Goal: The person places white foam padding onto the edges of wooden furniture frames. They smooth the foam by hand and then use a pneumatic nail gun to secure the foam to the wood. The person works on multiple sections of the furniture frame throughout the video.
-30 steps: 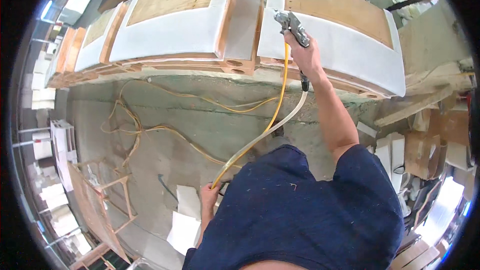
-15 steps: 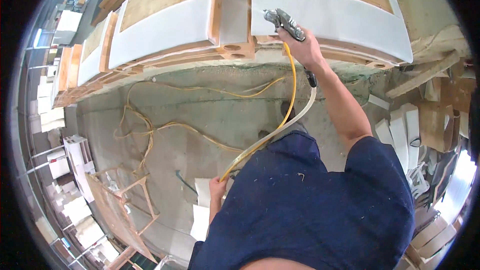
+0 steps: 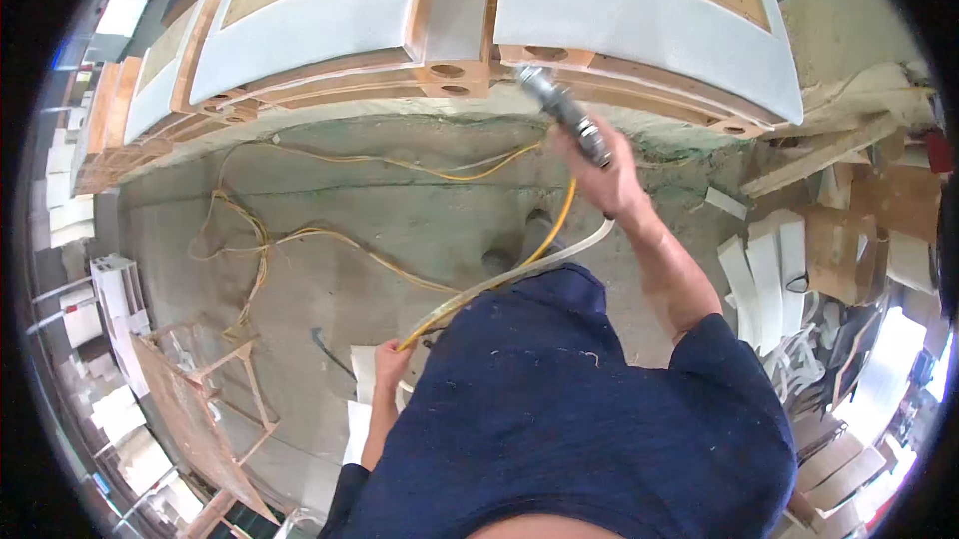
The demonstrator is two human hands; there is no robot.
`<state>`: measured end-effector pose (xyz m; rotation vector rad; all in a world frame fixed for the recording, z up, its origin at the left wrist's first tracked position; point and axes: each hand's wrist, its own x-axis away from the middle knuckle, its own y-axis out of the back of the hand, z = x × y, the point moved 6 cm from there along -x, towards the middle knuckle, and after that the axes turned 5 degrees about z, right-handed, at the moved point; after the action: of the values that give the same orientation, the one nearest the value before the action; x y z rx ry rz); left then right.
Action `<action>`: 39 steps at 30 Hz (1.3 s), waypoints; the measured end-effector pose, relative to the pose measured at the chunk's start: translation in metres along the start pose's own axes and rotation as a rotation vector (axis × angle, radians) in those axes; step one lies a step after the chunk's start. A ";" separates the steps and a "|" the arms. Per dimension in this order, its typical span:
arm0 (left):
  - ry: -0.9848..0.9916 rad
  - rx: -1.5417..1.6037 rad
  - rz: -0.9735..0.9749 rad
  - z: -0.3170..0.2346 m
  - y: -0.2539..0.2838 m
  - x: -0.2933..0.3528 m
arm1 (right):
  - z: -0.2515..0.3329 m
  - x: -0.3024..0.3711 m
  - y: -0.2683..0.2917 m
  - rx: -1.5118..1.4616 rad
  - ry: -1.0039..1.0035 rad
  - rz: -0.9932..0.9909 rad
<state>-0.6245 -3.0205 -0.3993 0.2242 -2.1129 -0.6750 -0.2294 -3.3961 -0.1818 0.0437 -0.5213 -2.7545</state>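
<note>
My right hand (image 3: 607, 171) is wrapped round the grip of a metal spray gun (image 3: 564, 117), slightly blurred by motion. The gun sits just short of the near edge of a wooden frame panel (image 3: 649, 19) whose border is covered in white. From the gun a yellow hose (image 3: 562, 214) and a whitish hose (image 3: 559, 257) run back across my front. Low on the left, my left hand (image 3: 392, 359) is closed round the hoses beside my hip. A second white-bordered panel (image 3: 310, 39) stands to the left of the first one.
Loose yellow hose (image 3: 262, 239) lies looped on the concrete floor. At the lower left stands a wooden frame (image 3: 215, 409). White foam-like pieces (image 3: 767, 274) and cardboard (image 3: 839, 249) are piled at the right, near a wooden plank (image 3: 814, 159).
My right hand has brought the spray gun down toward me, off the panel's white border to below its near edge. My left hand still holds the hoses. The whole view has shifted slightly.
</note>
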 end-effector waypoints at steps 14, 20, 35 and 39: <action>-0.122 -0.124 0.121 -0.064 0.079 -0.090 | -0.014 0.045 -0.033 0.115 -0.330 -0.254; -0.297 -0.288 0.195 -0.044 0.159 -0.190 | 0.008 0.059 -0.085 0.089 -0.367 -0.531; -0.404 -0.522 0.266 -0.090 0.234 -0.182 | 0.020 0.117 -0.141 -0.011 -0.307 -0.745; -0.288 -0.423 0.311 -0.055 0.223 -0.187 | 0.037 0.115 -0.153 0.014 -0.384 -0.629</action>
<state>-0.4499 -2.7822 -0.3837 -0.4496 -2.1461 -0.9847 -0.3899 -3.2877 -0.1991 -0.3906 -0.7264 -3.3950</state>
